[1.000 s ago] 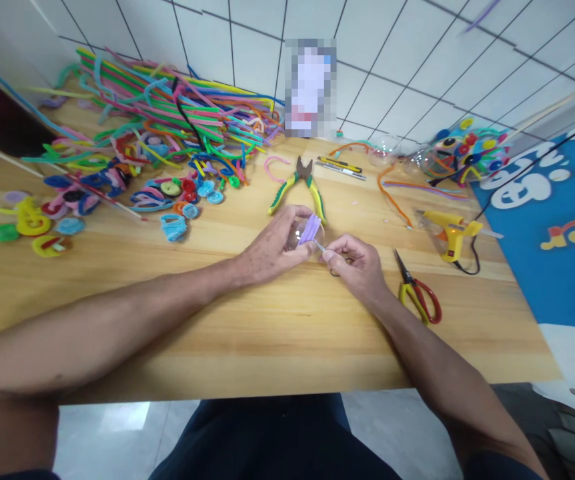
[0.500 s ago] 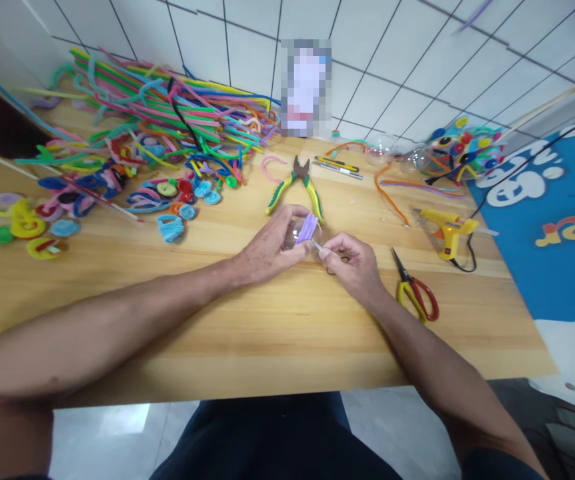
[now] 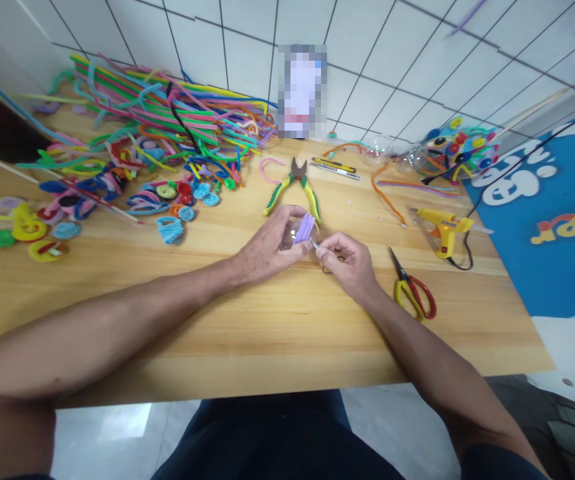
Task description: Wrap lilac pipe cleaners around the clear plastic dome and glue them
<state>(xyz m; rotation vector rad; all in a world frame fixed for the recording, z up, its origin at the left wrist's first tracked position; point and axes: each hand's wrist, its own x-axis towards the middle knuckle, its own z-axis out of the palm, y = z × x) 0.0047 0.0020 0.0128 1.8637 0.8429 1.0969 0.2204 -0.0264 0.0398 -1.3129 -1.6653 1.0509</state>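
A clear ball (image 3: 292, 237) banded with purple strips (image 3: 305, 228) is clasped by the left hand (image 3: 266, 248), just nearer than the pliers (image 3: 299, 175); a slim tool (image 3: 316, 247) is pinched by the right hand (image 3: 350, 265).

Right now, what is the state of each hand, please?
Left hand: closed, holding a clear ball with purple strips.
Right hand: closed, pinching a thin object; its kind cannot be told.

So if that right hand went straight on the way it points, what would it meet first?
The right hand would probably meet the left thumb first, with the clear ball right beside it, though depth is hard to judge.
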